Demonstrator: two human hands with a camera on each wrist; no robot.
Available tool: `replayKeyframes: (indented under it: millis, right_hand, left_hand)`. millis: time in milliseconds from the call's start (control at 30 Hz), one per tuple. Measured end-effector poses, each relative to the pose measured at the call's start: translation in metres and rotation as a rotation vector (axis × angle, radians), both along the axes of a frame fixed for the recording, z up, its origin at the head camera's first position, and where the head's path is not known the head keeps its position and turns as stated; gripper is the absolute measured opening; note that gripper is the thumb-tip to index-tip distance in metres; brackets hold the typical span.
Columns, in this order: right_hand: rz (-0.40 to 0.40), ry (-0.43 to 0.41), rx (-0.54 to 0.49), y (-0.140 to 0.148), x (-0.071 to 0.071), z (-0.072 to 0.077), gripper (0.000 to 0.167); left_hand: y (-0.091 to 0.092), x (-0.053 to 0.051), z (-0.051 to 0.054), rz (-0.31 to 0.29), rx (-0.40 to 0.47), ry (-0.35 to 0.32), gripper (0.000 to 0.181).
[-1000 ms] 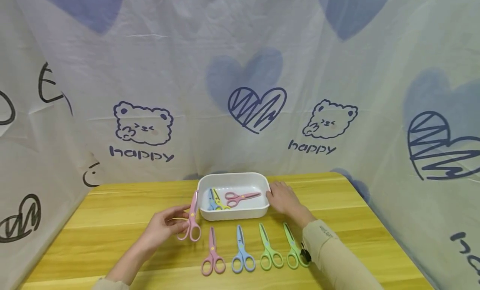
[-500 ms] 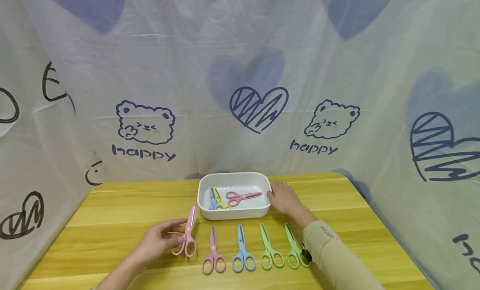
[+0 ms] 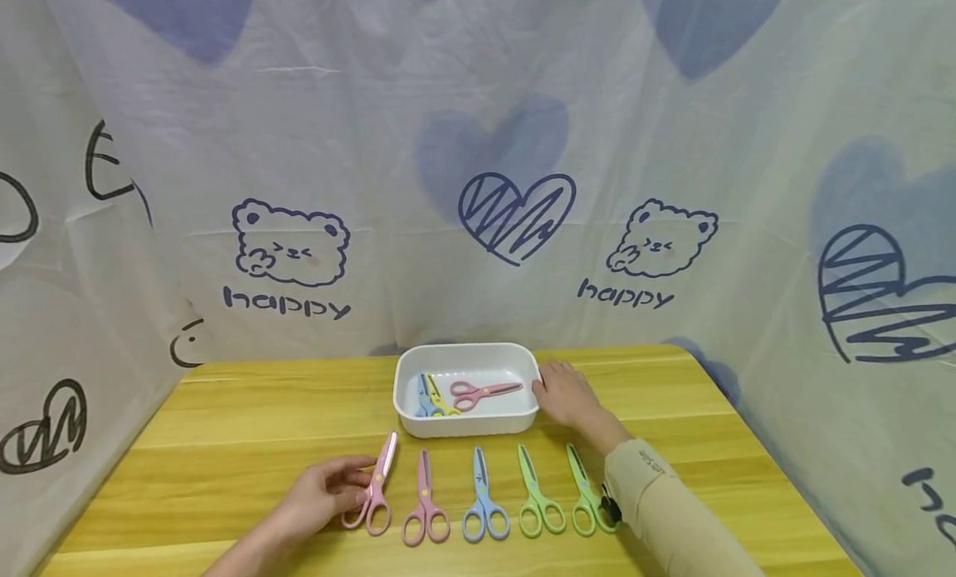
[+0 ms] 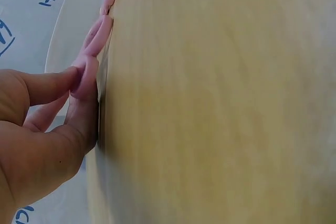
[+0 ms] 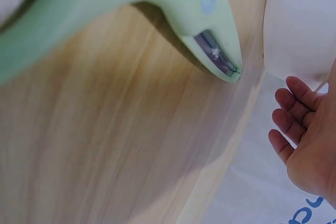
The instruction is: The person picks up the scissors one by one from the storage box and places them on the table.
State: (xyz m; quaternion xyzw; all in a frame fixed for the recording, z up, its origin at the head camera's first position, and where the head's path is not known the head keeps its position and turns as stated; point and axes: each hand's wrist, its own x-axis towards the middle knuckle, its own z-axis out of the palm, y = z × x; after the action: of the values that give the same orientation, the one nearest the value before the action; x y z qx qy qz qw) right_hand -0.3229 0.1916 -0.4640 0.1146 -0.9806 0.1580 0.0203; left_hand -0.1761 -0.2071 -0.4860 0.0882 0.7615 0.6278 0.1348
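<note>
The left hand (image 3: 319, 496) is pinching pink scissors (image 3: 378, 480) by the handle while the loose-fingered right hand (image 3: 573, 397) is apparently steadying the box (image 3: 469, 427).

White cloth backdrop (image 3: 403, 145) with blue hearts (image 3: 517, 216), doodle bears (image 3: 293, 246) and "happy" lettering (image 3: 287, 304), plus a yellowish wood-grain table (image 3: 224, 427).

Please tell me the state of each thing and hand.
Left hand: pinching leftmost pink scissors
Leftmost pink scissors: closed, held
Second pink scissors: closed, flat
Front blue scissors: closed, flat
Left green scissors: closed, flat
Right green scissors: closed, flat
White tray: uncovered, upright
Tray's pink scissors: closed
Tray's blue scissors: unclear, partly hidden
Tray's yellow scissors: unclear, partly hidden
Right hand: at tray's end, grip unclear
</note>
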Motion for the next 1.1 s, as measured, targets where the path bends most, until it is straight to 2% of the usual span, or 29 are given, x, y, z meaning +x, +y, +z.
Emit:
replayKeyframes:
  millis: [100,300,467,867,1100]
  right_hand:
    - [0.0,-0.001,-0.001,0.0005,0.0001,0.0,0.045]
    - [0.002,0.006,-0.002,0.0,0.0008,0.0004,0.045]
    - [0.004,0.009,-0.002,-0.0008,0.0018,0.0013,0.044]
    - [0.005,0.014,-0.009,-0.0005,0.0032,0.0027,0.043]
    - [0.006,0.012,-0.008,-0.0002,0.002,0.002,0.042]
  left_hand:
    - [0.0018,0.001,0.0013,0.0,-0.043,0.032,0.052]
    - [0.0076,0.0043,0.0058,0.038,-0.197,0.121,0.044]
    - [0.009,0.0067,0.0051,0.056,-0.261,0.167,0.041]
    - [0.0062,0.0072,0.0066,0.008,-0.299,0.209,0.037]
    - [0.005,0.0073,0.0058,-0.011,-0.309,0.208,0.036]
